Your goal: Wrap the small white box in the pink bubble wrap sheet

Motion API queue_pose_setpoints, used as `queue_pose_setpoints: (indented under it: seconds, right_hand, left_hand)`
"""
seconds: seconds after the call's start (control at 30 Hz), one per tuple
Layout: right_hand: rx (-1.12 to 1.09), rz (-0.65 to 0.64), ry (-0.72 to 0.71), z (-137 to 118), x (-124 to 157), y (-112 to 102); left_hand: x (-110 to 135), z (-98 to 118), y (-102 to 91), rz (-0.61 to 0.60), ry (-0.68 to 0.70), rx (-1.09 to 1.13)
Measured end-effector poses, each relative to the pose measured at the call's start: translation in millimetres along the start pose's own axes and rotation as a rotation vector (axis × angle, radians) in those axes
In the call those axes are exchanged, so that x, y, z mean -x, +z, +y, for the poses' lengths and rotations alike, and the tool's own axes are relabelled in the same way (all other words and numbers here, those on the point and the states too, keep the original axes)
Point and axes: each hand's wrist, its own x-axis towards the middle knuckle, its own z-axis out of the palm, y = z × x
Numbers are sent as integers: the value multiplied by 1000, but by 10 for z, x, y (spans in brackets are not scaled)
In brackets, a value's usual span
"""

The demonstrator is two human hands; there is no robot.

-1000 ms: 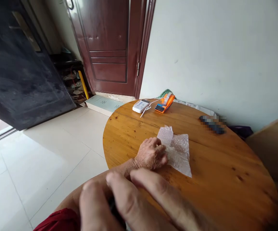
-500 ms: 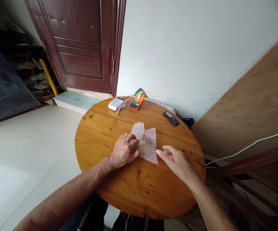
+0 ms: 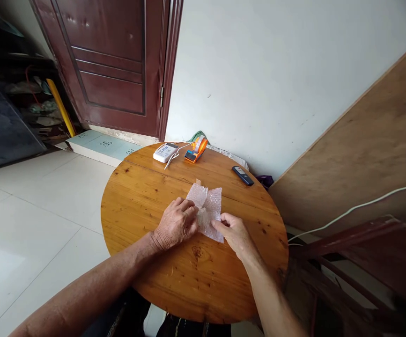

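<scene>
A piece of clear bubble wrap (image 3: 214,200) lies on the round wooden table (image 3: 136,196), with a flap folded over at its upper left. My left hand (image 3: 179,219) has its fingers curled over the wrap's left side and presses on it; the fingertips are partly hidden. At the right edge, my right hand (image 3: 233,232) pinches the wrap, thumb on top and index finger at the border. Whether anything lies inside the wrap, I cannot tell.
Toward the table's far edge are a white power strip (image 3: 165,152) with its cord, an orange tape dispenser (image 3: 196,150) and a dark blue handheld device (image 3: 242,175). Behind them rises a white wall (image 3: 259,70), with a brown door (image 3: 107,61) to the left.
My right hand has moved left and taken hold of the bubble wrap's right edge. My left hand stays on the wrap. The whole view has shifted slightly.
</scene>
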Motion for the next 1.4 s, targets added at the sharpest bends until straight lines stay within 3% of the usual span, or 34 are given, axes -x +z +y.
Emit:
queue_pose_setpoints:
  seconds: [0.43, 0.6, 0.7, 0.83, 0.97, 1.13, 1.3, 1.4]
  right_hand:
    - [23, 108, -136, -407, 60, 197]
    - [12, 8, -80, -562, 5, 242]
    - [-11, -110, -48, -610, 19, 185]
    - [-3, -232, -68, -608, 70, 120]
    - [145, -233, -213, -601, 137, 156]
    - [424, -95, -316, -637, 246, 228]
    - [130, -206, -266, -535, 236, 87]
    - [-31, -104, -153, -425, 114, -36]
  left_hand:
    - [-4, 178, 19, -64, -92, -53]
    - [-18, 168, 12, -97, -210, 174]
    - [-2, 148, 2, -54, -292, 356]
    - [-1, 125, -71, -48, -466, 588]
    - [-42, 120, -131, -35, -626, 662]
    - [-60, 121, -66, -30, -591, 588]
    - [-33, 111, 31, -41, -583, 569]
    - [-22, 118, 47, -35, -554, 520]
